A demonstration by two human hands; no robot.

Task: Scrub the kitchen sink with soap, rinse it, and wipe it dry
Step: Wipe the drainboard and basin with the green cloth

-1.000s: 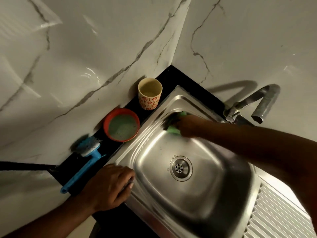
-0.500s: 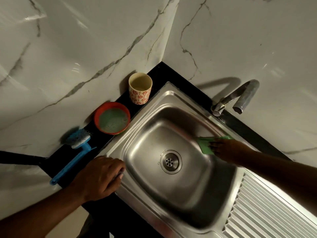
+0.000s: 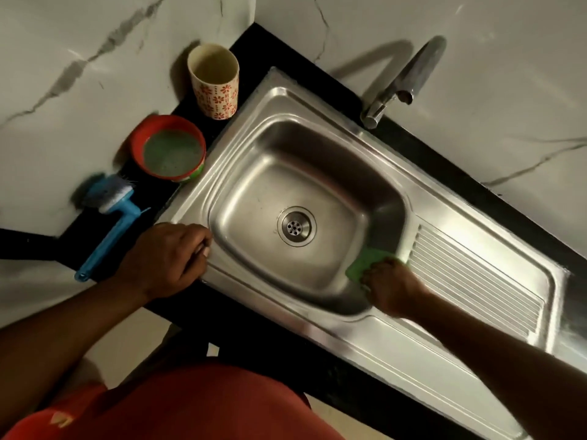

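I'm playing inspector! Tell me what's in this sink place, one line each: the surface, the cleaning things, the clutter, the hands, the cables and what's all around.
Surface: black countertop holding a stainless steel sink with a ribbed drainboard.
Job's things: green scrub pad against the basin wall nearest the drainboard; red bowl of greenish liquid beside the sink; blue-handled brush lying on the countertop.
Clutter: cream cup with red flowers, upright in the corner.
Hands: right hand holds the pad; left hand rests on the sink rim, fingers curled.
Cables: nothing seen.
Surroundings: white marble-look walls; metal tap behind the sink; red clothing at the bottom.
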